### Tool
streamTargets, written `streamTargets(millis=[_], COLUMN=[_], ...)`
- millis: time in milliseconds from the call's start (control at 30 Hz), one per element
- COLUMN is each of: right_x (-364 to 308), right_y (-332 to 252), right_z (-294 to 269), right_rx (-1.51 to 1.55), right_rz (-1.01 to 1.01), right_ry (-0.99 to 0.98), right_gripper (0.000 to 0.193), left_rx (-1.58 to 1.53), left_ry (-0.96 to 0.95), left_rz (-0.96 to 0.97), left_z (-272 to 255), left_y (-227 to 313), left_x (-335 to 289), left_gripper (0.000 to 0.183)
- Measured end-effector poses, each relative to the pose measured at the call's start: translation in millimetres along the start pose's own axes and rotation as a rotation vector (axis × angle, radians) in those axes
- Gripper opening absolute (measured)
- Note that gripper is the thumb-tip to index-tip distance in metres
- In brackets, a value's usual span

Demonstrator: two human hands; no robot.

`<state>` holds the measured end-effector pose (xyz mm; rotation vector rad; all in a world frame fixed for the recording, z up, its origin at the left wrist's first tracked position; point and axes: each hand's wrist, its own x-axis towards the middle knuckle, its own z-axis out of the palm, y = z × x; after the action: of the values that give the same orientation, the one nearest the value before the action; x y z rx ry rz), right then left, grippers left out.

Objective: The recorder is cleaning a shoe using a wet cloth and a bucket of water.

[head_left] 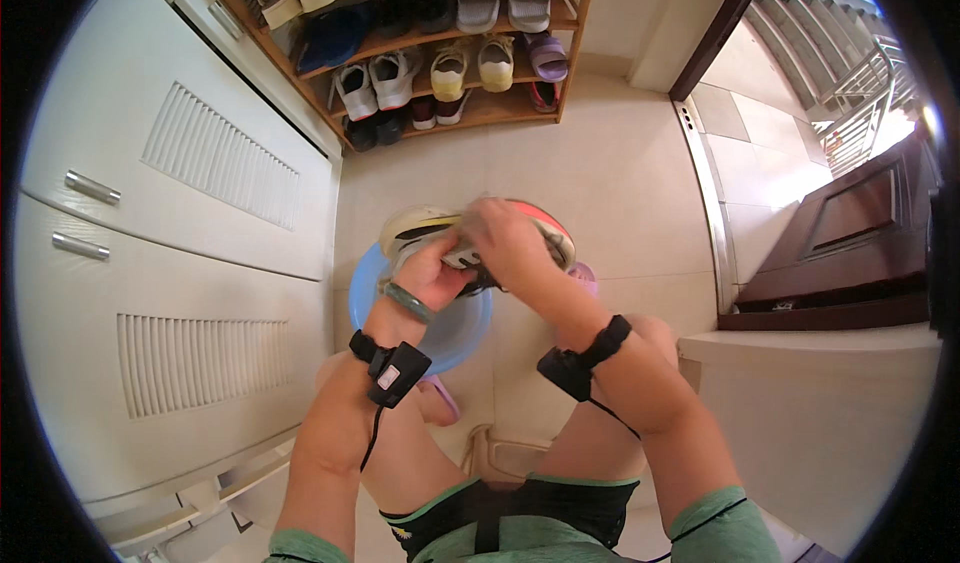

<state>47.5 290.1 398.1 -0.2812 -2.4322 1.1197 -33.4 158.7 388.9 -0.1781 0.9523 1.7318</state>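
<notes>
A pale sneaker (415, 225) with yellow, black and red parts is held crosswise over the near floor, partly above a blue basin (372, 278). My left hand (437, 279) is closed round its near side. Against the middle of the shoe, my right hand (503, 241) has its fingers curled in and slightly blurred; what they pinch is hidden. The red-edged part reaches out past my right hand, and I cannot tell if it belongs to a second shoe. My hands cover much of the upper.
A wooden shoe rack (440, 43) with several pairs stands ahead. White louvred cabinets (180, 233) line the left side. A dark door (850, 223) stands ajar at the right, with stairs (815, 43) beyond. My slippered feet flank the basin, and a low stool (500, 453) is below me.
</notes>
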Motion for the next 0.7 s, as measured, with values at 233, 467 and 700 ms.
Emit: streamTargets(millis=[233,467,700], right_x=[33,23,18], right_y=[18,53,68], right_z=[-9,-28,-30], right_rx=[-0.269,-0.310,0.270], right_rz=[-0.099,0.283,0.474], right_ry=[0.247,0.084,0.147], right_gripper=[0.024,0.030,0.022], left_rx=[-0.154,-0.221,-0.382], left_ry=[-0.077,0.026,-0.089], left_rz=[0.253,0.431,0.456], left_z=[10,1,-11], left_y=[14,28,49], left_x=[-6,-18,-20], left_gripper=[0.029,0.026,0.024])
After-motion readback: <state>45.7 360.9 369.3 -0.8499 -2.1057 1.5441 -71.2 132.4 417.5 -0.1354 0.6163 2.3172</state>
